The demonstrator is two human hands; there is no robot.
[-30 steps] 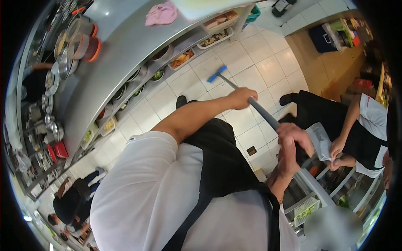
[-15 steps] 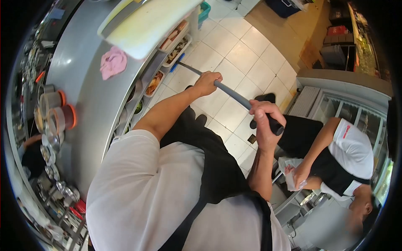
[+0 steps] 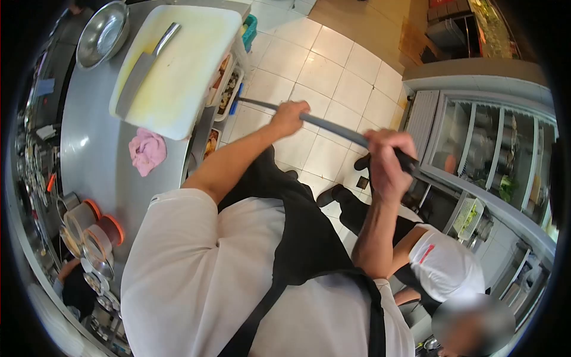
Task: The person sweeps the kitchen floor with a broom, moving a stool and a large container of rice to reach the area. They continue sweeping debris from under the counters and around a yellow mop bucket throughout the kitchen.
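Note:
A long grey pole [image 3: 334, 128] with a blue head [image 3: 236, 100] slants across the view over the floor. My left hand [image 3: 288, 118] is closed around its middle, arm stretched forward. Nearer my body, my right hand [image 3: 391, 163] wraps the dark upper end, slightly blurred. The blue head is low beside the counter, partly hidden behind food containers, one of them a white tub [image 3: 230, 95] on the shelf side.
On the steel counter [image 3: 95, 154] lie a white cutting board [image 3: 184, 50] with a cleaver [image 3: 140, 74], a pink cloth [image 3: 147, 152] and a metal bowl [image 3: 104, 35]. A co-worker [image 3: 446, 262] bends close at my right, beside a glass-fronted fridge [image 3: 493, 143]. Tiled floor [image 3: 321, 71] lies ahead.
The view has shifted, bringing the whole cleaver and metal bowl into sight. My right hand and the pole's upper end have moved slightly right. The co-worker has bent down and come closer.

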